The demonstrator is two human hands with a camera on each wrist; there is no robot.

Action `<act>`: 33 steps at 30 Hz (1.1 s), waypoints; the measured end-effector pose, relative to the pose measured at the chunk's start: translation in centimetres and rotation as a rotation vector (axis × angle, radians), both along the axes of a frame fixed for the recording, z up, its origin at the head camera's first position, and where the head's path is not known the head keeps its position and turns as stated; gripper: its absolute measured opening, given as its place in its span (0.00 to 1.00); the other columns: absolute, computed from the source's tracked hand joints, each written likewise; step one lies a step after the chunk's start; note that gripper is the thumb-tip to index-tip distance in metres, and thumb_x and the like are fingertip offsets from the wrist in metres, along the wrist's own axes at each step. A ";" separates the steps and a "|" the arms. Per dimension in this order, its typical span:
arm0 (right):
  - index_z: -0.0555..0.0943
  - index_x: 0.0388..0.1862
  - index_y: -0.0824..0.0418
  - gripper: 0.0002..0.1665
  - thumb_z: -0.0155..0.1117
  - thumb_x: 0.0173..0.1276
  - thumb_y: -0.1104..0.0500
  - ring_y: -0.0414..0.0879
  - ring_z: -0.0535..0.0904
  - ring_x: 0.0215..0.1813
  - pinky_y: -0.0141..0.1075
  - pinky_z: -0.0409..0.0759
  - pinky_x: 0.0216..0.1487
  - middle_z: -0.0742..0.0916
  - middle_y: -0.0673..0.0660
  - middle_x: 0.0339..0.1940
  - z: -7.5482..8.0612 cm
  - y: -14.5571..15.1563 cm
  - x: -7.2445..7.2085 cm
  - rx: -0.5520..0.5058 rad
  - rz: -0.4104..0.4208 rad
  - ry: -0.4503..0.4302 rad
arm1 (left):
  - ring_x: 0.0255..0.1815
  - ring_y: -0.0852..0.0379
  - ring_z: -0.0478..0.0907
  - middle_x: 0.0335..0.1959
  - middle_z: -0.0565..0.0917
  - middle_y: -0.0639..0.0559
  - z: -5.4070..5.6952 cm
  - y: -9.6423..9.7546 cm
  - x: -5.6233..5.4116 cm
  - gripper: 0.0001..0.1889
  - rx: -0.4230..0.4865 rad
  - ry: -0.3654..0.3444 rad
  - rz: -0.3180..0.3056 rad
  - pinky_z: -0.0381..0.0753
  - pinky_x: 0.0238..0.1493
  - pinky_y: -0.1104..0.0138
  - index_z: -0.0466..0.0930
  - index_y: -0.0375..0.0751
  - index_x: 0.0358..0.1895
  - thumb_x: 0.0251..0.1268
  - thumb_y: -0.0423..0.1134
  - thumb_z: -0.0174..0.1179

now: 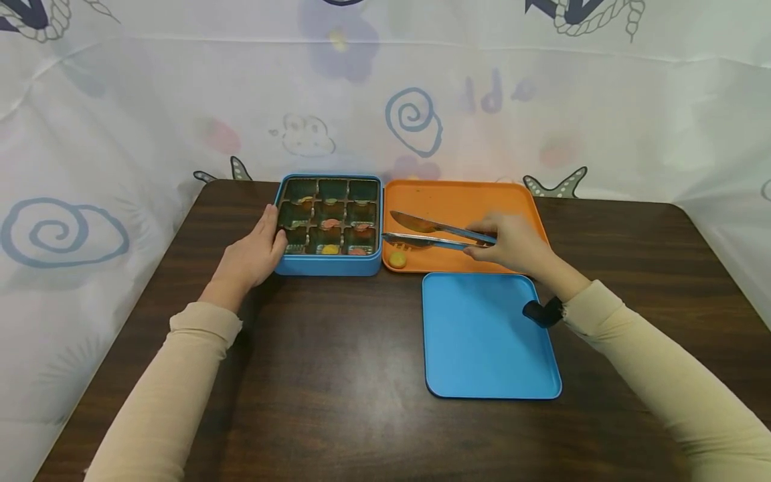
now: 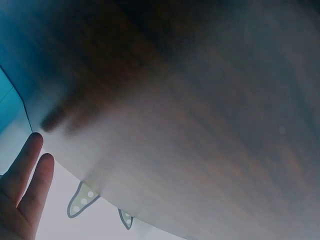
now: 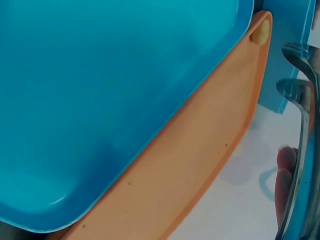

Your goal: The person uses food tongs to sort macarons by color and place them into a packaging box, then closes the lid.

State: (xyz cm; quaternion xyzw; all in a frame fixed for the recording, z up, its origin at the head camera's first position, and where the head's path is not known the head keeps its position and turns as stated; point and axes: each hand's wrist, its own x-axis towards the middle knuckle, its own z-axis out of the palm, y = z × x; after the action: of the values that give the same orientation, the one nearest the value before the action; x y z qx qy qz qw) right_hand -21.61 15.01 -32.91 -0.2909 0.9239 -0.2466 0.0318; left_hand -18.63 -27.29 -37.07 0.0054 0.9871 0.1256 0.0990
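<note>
My right hand [image 1: 512, 239] grips metal tongs [image 1: 415, 222] with blue handles above the orange tray [image 1: 464, 194]. The tongs' two arms stand apart with nothing between their tips, which point left toward the blue box. Below those tips, a small round yellow piece [image 1: 397, 259] lies in the tray's near left corner. My left hand [image 1: 249, 258] rests with straight fingers against the left side of the blue box [image 1: 328, 266]. Inside, a dark grid of several compartments has small coloured pieces in it, among them a yellow one [image 1: 330, 249] and a pink one [image 1: 330, 224].
A blue lid-like tray [image 1: 488, 341] lies in front of the orange tray, under my right forearm. All stand on a dark wooden table [image 1: 337, 348]. A printed white cloth [image 1: 259, 87] hangs behind the table. Crumbs [image 3: 226, 145] dot the orange tray.
</note>
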 end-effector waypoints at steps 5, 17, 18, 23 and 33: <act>0.84 0.48 0.68 0.18 0.68 0.60 0.61 0.47 0.72 0.31 0.36 0.70 0.32 0.84 0.61 0.35 -0.6 0.2 0.0 0.035 0.024 -0.008 | 0.68 0.31 0.64 0.79 0.32 0.43 0.0 0.1 -0.1 0.34 -0.004 0.001 -0.003 0.69 0.57 0.41 0.22 0.42 0.75 0.75 0.55 0.18; 0.83 0.50 0.68 0.19 0.67 0.61 0.59 0.45 0.72 0.30 0.34 0.68 0.30 0.85 0.61 0.36 -1.4 0.3 0.1 0.042 0.021 -0.062 | 0.67 0.31 0.65 0.79 0.31 0.43 0.0 0.1 -0.1 0.34 -0.004 -0.010 -0.001 0.71 0.55 0.42 0.21 0.42 0.75 0.75 0.55 0.17; 0.83 0.50 0.68 0.19 0.67 0.61 0.60 0.45 0.72 0.31 0.34 0.69 0.30 0.85 0.61 0.36 -1.5 0.3 0.1 0.041 0.021 -0.066 | 0.67 0.31 0.65 0.79 0.31 0.43 0.0 0.1 -0.1 0.34 -0.004 -0.010 0.000 0.71 0.55 0.42 0.21 0.42 0.75 0.75 0.55 0.17; 0.83 0.50 0.67 0.19 0.68 0.61 0.59 0.45 0.72 0.30 0.34 0.69 0.30 0.85 0.60 0.36 -1.7 0.2 0.2 0.050 0.029 -0.072 | 0.68 0.31 0.64 0.79 0.32 0.43 0.1 0.0 0.0 0.34 -0.004 -0.008 0.002 0.71 0.55 0.41 0.22 0.42 0.75 0.75 0.55 0.17; 0.84 0.50 0.67 0.18 0.66 0.63 0.59 0.45 0.73 0.30 0.34 0.69 0.31 0.86 0.60 0.37 -2.0 0.0 0.3 0.058 0.018 -0.078 | 0.65 0.30 0.67 0.79 0.32 0.43 0.1 0.0 0.0 0.34 0.000 -0.005 0.001 0.72 0.52 0.42 0.22 0.42 0.76 0.75 0.55 0.17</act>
State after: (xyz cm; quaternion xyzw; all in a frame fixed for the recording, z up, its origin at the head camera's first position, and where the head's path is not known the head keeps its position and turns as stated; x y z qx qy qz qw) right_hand -21.35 15.01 -34.90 -0.2882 0.9261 -0.2304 0.0783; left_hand -18.67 -27.28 -37.01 0.0043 0.9869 0.1256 0.1014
